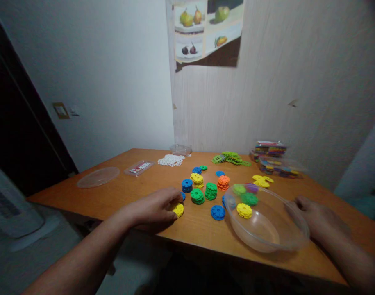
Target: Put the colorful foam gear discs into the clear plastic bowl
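Note:
My left hand (161, 205) rests at the table's near edge, its fingers closed around a small stack of yellow notched discs (178, 210). Beside those fingers, a blue disc (183, 196) is partly hidden. My right hand (316, 215) grips the right rim of a clear plastic bowl (267, 235), which looks tilted toward me. Through its clear wall show yellow discs (244, 210), green discs (249, 199) and a purple disc (251, 188); whether they lie inside or behind it I cannot tell. Between the hands stand green stacks (211, 191), a blue stack (218, 212) and an orange stack (223, 182).
Farther back lie white pieces (171, 160), a bumpy green object (232, 158) and clear boxes of coloured pieces (279, 166). On the left are a round clear lid (98, 177) and a labelled clear plastic lid (139, 167). Loose yellow discs (261, 181) sit behind the bowl.

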Available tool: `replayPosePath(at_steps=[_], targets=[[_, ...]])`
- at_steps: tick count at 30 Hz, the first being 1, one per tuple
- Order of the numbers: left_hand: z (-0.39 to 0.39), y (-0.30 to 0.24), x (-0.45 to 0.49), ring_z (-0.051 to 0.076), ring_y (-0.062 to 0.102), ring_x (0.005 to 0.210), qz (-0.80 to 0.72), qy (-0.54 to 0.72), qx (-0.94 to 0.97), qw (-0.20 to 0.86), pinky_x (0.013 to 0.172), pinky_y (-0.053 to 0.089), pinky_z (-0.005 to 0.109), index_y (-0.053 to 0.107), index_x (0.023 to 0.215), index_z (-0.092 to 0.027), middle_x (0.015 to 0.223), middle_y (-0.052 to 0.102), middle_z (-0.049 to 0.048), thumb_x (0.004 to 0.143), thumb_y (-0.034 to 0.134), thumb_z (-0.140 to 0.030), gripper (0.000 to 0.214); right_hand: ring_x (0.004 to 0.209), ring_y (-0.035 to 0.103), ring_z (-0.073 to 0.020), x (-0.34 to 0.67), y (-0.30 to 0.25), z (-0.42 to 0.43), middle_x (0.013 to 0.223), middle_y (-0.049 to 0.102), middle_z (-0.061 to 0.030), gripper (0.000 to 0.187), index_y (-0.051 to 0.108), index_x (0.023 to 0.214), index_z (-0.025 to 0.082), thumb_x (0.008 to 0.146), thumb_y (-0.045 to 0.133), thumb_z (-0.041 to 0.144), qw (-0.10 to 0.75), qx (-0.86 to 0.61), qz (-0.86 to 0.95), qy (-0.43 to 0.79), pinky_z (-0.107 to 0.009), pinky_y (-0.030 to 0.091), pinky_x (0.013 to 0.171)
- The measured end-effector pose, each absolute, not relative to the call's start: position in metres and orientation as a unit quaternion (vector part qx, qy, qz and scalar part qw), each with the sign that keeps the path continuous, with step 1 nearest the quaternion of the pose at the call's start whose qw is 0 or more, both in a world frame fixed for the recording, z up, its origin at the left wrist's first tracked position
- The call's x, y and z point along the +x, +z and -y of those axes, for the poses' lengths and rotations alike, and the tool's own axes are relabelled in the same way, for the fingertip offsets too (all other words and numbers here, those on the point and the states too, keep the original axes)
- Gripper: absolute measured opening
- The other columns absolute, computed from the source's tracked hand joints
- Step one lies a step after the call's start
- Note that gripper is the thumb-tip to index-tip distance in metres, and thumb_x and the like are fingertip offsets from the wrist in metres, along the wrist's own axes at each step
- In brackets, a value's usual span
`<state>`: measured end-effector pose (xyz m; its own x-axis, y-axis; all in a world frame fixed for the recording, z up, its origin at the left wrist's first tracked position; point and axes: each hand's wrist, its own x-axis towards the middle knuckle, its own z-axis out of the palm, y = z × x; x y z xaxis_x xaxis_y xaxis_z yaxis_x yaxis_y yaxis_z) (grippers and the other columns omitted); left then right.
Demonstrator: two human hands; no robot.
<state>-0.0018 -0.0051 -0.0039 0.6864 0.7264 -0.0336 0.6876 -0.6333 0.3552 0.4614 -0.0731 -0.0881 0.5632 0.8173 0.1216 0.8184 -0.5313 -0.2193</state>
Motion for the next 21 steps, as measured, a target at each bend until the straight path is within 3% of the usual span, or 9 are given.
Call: replayPosePath(at_steps=[5,11,21], targets=[[0.003,0.002,-0.005,0.021,0.054,0.091,-0.381,0.101,0.905,0.163,0.080,0.045,0.032,0.059,0.108,-0.022,0.104,0.060,0.0047,0.079,0.063,-0.029,0.030,0.085,0.067,-0.0303,0.458,-0.084,0.074,0.092,0.072,-0.0121,0.053,0.060,0.078,0.026,0.092,0.028,0.066,0.117,-0.871,0.476,0.048,-0.035,0.042,0.062],[0.011,0.036,0.033,0.022,0.053,0.098,-0.279,0.153,0.943,0.093,0.087,0.045,0.036,0.060,0.107,-0.022,0.106,0.060,0.0060,0.084,0.062,-0.025,0.023,0.083,0.066,-0.0294,0.454,-0.081,0.075,0.089,0.071,-0.0128,0.052,0.059,0.078,0.025,0.092,0.029,0.064,0.121,-0.872,0.473,0.036,-0.034,0.039,0.059],[0.003,0.043,0.160,0.023,0.057,0.098,-0.103,0.089,0.990,-0.026,0.082,0.044,0.033,0.061,0.111,-0.021,0.109,0.064,0.0078,0.086,0.065,-0.028,0.026,0.077,0.065,-0.0269,0.450,-0.082,0.075,0.083,0.071,-0.0093,0.045,0.059,0.077,0.024,0.091,0.035,0.059,0.147,-0.870,0.471,0.017,-0.032,0.035,0.056]])
